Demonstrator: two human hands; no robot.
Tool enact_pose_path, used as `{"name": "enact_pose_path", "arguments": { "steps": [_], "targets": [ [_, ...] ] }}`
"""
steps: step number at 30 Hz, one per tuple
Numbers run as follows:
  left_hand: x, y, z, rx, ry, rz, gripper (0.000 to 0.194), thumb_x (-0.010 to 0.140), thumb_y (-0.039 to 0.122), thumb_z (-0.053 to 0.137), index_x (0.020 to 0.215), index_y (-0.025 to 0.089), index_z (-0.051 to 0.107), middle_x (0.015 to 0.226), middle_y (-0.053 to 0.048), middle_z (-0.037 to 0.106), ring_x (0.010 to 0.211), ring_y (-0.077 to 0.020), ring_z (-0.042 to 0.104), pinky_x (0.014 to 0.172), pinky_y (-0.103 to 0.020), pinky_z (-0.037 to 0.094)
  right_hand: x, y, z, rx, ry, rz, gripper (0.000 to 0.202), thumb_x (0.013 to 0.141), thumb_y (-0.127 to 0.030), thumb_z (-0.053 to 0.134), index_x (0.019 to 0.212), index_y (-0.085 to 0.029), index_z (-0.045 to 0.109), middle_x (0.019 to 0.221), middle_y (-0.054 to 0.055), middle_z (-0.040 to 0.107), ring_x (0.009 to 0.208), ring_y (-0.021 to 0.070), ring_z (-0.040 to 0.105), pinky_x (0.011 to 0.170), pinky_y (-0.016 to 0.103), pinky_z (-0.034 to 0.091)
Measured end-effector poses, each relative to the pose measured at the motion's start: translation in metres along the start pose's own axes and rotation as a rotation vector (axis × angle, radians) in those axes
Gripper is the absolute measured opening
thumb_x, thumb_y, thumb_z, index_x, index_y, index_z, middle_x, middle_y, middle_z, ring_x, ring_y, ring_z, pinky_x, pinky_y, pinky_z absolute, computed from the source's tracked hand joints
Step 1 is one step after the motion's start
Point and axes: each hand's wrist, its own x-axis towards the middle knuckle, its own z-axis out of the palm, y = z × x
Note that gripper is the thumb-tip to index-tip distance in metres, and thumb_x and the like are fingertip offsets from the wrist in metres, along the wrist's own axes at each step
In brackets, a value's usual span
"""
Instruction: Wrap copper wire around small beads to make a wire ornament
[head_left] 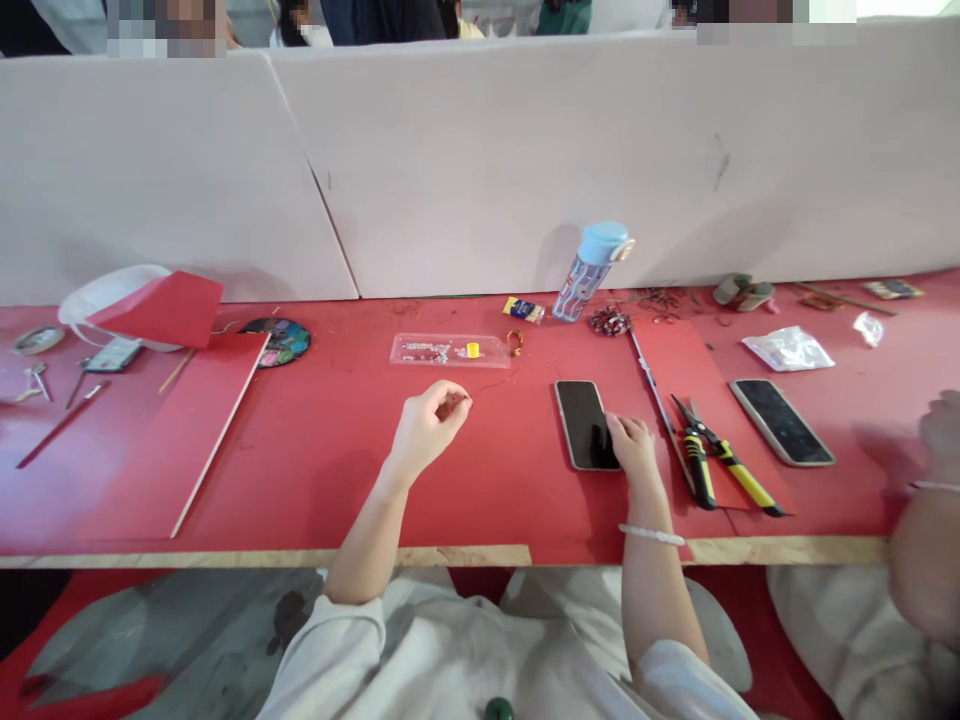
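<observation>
My left hand (pixel 433 425) is raised a little over the red tabletop, thumb and fingers pinched on the end of a thin dark wire (pixel 491 386). The wire trails right and back toward a small ring of orange-brown beads (pixel 514 343). Behind that hand lies a shallow clear plastic tray (pixel 450 360) with small pale beads and a yellow piece (pixel 473 350). At the right edge of a black-screened smartphone (pixel 586 425) is my right hand (pixel 634 445), its fingers curled and its thumb against the phone. The phone lies flat on the table.
Pliers with yellow-black handles (pixel 720 455) lie on a red board to the right, near another phone (pixel 781 422). A blue-lidded bottle (pixel 592 270) stands at the back by the white partition (pixel 465 170). A co-worker's arm (pixel 930 540) is at far right; a red board (pixel 180 440) lies left.
</observation>
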Motion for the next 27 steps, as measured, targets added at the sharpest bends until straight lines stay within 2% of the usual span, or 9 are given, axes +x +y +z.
{"name": "enact_pose_path", "arguments": {
  "steps": [6, 8, 11, 15, 20, 22, 24, 26, 27],
  "targets": [
    [0.012, -0.004, -0.001, 0.004, 0.011, 0.032, 0.010, 0.088, 0.029, 0.060, 0.083, 0.021, 0.063, 0.066, 0.002, 0.065, 0.056, -0.0098, 0.058, 0.055, -0.021, 0.047, -0.001, 0.000, -0.003, 0.061, -0.028, 0.007, 0.034, 0.099, -0.037, 0.063, 0.127, -0.019, 0.063, 0.130, 0.010, 0.065, 0.112, 0.0244, 0.066, 0.095, 0.047, 0.058],
    [0.016, -0.008, 0.001, 0.006, -0.002, 0.040, 0.010, 0.088, 0.029, 0.059, 0.083, 0.021, 0.063, 0.066, 0.002, 0.065, 0.056, -0.0098, 0.058, 0.054, -0.020, 0.047, -0.001, 0.000, -0.003, 0.094, -0.028, 0.004, 0.028, 0.099, -0.040, 0.058, 0.114, -0.020, 0.071, 0.122, 0.010, 0.069, 0.114, 0.0267, 0.065, 0.101, 0.050, 0.053],
    [0.021, -0.016, 0.004, 0.008, -0.007, 0.049, 0.011, 0.088, 0.029, 0.059, 0.083, 0.021, 0.063, 0.064, 0.002, 0.065, 0.055, -0.0099, 0.059, 0.053, -0.020, 0.048, -0.003, 0.001, -0.004, 0.132, -0.018, 0.006, 0.040, 0.092, -0.048, 0.049, 0.094, -0.021, 0.078, 0.110, 0.011, 0.073, 0.118, 0.0318, 0.062, 0.109, 0.052, 0.044],
    [0.025, -0.023, 0.008, 0.015, -0.008, 0.053, 0.009, 0.088, 0.028, 0.059, 0.084, 0.021, 0.064, 0.066, 0.002, 0.067, 0.056, -0.0094, 0.060, 0.054, -0.019, 0.049, -0.007, 0.002, -0.007, 0.148, -0.018, -0.004, 0.048, 0.084, -0.055, 0.047, 0.094, -0.022, 0.079, 0.109, 0.013, 0.073, 0.120, 0.0337, 0.061, 0.112, 0.053, 0.039],
    [0.024, -0.022, 0.014, 0.032, -0.015, 0.063, 0.008, 0.088, 0.027, 0.060, 0.085, 0.021, 0.064, 0.069, 0.002, 0.070, 0.057, -0.0091, 0.062, 0.057, -0.019, 0.050, -0.011, -0.001, -0.013, 0.156, -0.010, -0.034, 0.051, 0.079, -0.057, 0.047, 0.098, -0.022, 0.078, 0.113, 0.014, 0.074, 0.120, 0.0356, 0.060, 0.113, 0.058, 0.036],
    [0.023, -0.020, 0.016, 0.040, -0.023, 0.070, 0.007, 0.088, 0.026, 0.060, 0.086, 0.021, 0.065, 0.070, 0.002, 0.071, 0.057, -0.0089, 0.062, 0.057, -0.019, 0.051, -0.012, -0.006, -0.014, 0.171, 0.021, -0.043, 0.049, 0.077, -0.057, 0.049, 0.097, -0.021, 0.077, 0.109, 0.014, 0.074, 0.114, 0.0347, 0.062, 0.108, 0.056, 0.041],
    [0.021, -0.018, 0.018, 0.047, -0.027, 0.081, 0.006, 0.087, 0.025, 0.061, 0.087, 0.021, 0.065, 0.071, 0.002, 0.071, 0.057, -0.0089, 0.063, 0.058, -0.019, 0.051, -0.015, -0.013, -0.016, 0.197, 0.084, -0.049, 0.048, 0.076, -0.055, 0.053, 0.100, -0.019, 0.075, 0.103, 0.014, 0.074, 0.103, 0.0320, 0.065, 0.096, 0.050, 0.050],
    [0.020, -0.016, 0.019, 0.052, -0.026, 0.094, 0.006, 0.087, 0.024, 0.060, 0.086, 0.021, 0.065, 0.071, 0.002, 0.072, 0.058, -0.0089, 0.063, 0.058, -0.018, 0.051, -0.021, -0.023, -0.020, 0.240, 0.188, -0.063, 0.050, 0.079, -0.052, 0.054, 0.108, -0.016, 0.071, 0.100, 0.015, 0.072, 0.091, 0.0281, 0.067, 0.082, 0.043, 0.054],
    [0.019, -0.015, 0.019, 0.054, -0.023, 0.100, 0.005, 0.087, 0.023, 0.060, 0.086, 0.021, 0.064, 0.071, 0.002, 0.072, 0.058, -0.0089, 0.064, 0.058, -0.018, 0.051, -0.026, -0.029, -0.023, 0.267, 0.251, -0.084, 0.050, 0.081, -0.050, 0.053, 0.114, -0.015, 0.068, 0.105, 0.016, 0.071, 0.089, 0.0266, 0.067, 0.079, 0.042, 0.054]
  ]
}}
